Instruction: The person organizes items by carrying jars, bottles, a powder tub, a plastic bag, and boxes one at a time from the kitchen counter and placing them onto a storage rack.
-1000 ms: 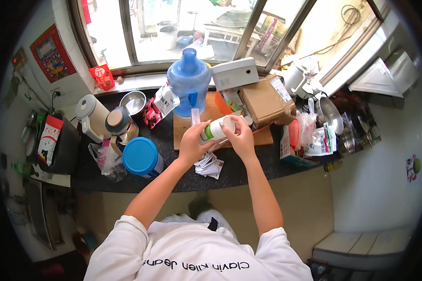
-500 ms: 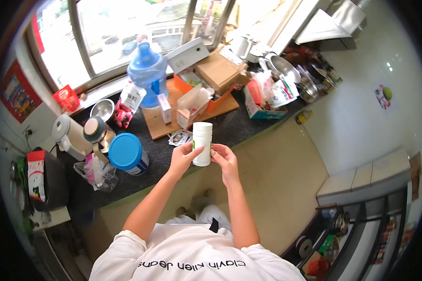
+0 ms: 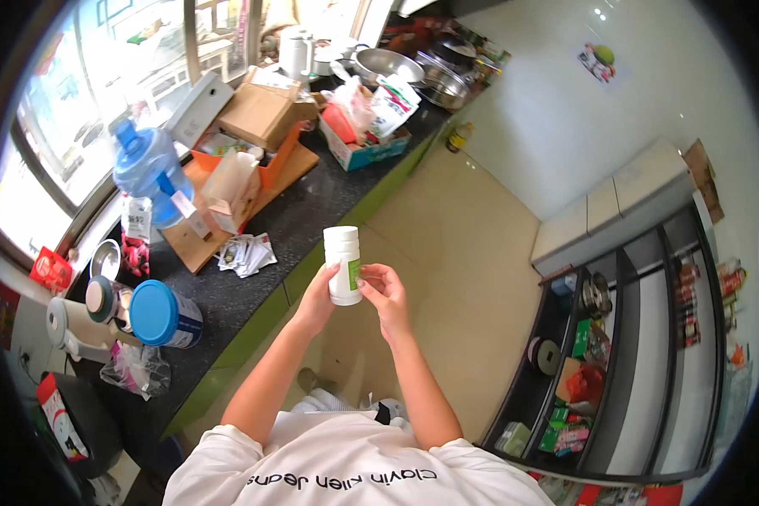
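A white bottle [image 3: 341,263] with a white cap and a green label is held upright in front of my body, past the counter's edge. My left hand [image 3: 316,301] grips its left side, thumb against the plastic. On the other side, my right hand [image 3: 384,297] pinches the label side with thumb and fingers. Beyond the bottle, white packets [image 3: 246,254] lie on the dark counter [image 3: 211,291] beside a wooden board [image 3: 295,173].
The counter also bears a blue-lidded tub [image 3: 153,312], a blue water jug [image 3: 150,169], a cardboard box [image 3: 266,111], a teal carton [image 3: 371,155] and metal pans [image 3: 388,66]. A black shelf [image 3: 603,363] stands at right; a bottle of yellow liquid [image 3: 458,137] is beyond the counter.
The view has swung right, bringing more floor and the shelf into sight. The bottle, tilted between my hands over the counter at first, is now upright past the counter's edge.
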`<action>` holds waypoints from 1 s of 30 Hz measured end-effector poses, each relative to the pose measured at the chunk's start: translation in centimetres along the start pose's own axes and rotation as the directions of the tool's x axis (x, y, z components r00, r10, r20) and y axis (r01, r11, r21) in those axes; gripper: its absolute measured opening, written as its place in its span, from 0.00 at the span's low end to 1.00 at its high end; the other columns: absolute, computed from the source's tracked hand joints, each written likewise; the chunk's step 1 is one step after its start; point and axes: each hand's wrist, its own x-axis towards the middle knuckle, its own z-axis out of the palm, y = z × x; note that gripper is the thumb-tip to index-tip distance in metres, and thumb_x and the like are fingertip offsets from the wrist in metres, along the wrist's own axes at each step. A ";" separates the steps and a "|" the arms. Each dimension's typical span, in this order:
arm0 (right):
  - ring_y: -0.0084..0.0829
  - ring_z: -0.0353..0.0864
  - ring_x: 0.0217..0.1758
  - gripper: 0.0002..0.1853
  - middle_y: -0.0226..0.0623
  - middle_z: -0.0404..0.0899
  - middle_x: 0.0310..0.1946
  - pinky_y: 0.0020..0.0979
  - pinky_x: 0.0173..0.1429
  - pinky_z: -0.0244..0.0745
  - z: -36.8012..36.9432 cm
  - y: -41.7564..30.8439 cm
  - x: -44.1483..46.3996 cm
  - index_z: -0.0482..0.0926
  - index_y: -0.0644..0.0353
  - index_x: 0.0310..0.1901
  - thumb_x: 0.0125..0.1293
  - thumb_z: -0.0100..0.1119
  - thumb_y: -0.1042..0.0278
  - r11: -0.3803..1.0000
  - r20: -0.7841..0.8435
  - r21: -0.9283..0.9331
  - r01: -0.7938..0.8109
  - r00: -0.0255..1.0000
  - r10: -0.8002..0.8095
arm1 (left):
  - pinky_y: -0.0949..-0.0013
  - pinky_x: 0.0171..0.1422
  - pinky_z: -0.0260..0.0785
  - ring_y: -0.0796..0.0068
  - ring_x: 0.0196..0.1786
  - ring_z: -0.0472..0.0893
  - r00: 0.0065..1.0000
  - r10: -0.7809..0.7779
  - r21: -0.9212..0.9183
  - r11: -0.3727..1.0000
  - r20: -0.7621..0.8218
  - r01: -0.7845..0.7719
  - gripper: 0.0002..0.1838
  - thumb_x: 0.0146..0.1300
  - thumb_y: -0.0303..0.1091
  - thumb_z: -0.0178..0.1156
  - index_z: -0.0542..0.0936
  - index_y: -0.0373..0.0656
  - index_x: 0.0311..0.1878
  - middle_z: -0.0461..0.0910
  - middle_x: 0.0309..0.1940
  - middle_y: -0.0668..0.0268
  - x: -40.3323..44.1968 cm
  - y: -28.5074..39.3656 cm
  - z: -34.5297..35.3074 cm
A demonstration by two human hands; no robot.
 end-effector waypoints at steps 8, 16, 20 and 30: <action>0.22 0.73 0.45 0.16 0.28 0.74 0.41 0.27 0.53 0.70 -9.6 -2.4 -6.3 0.72 0.59 0.47 0.59 0.65 0.75 0.993 -0.134 0.091 0.072 0.989 -0.060 | 0.66 0.56 0.69 0.75 0.51 0.76 1.000 -0.005 0.247 0.969 0.029 -0.002 0.24 0.73 0.48 0.46 0.67 0.39 0.61 0.76 0.49 0.65 0.2 -6.9 9.5; 0.23 0.73 0.46 0.19 0.29 0.76 0.40 0.29 0.54 0.69 -21.3 -7.3 -14.4 0.72 0.59 0.52 0.60 0.65 0.70 0.980 -0.338 0.071 0.186 0.929 -0.152 | 0.64 0.57 0.71 0.72 0.52 0.78 0.988 -0.118 0.314 0.946 0.099 0.082 0.30 0.75 0.56 0.33 0.71 0.40 0.60 0.78 0.50 0.62 -1.7 -17.5 20.3; 0.25 0.74 0.49 0.26 0.32 0.76 0.44 0.29 0.53 0.71 -27.5 -9.1 -19.4 0.70 0.61 0.58 0.59 0.68 0.67 0.988 -0.346 0.071 0.134 0.933 -0.102 | 0.67 0.59 0.69 0.74 0.53 0.77 0.974 -0.184 0.302 0.943 0.135 0.137 0.30 0.74 0.56 0.36 0.71 0.39 0.60 0.78 0.51 0.63 -2.8 -23.8 25.4; 0.27 0.72 0.54 0.33 0.36 0.73 0.54 0.32 0.55 0.71 -40.1 -12.8 -30.1 0.68 0.63 0.63 0.57 0.69 0.64 0.941 -0.564 -0.193 0.277 0.754 -0.337 | 0.67 0.58 0.67 0.78 0.51 0.76 0.942 -0.218 0.338 0.933 0.254 0.125 0.25 0.74 0.50 0.43 0.72 0.38 0.59 0.78 0.49 0.66 -5.6 -36.5 38.3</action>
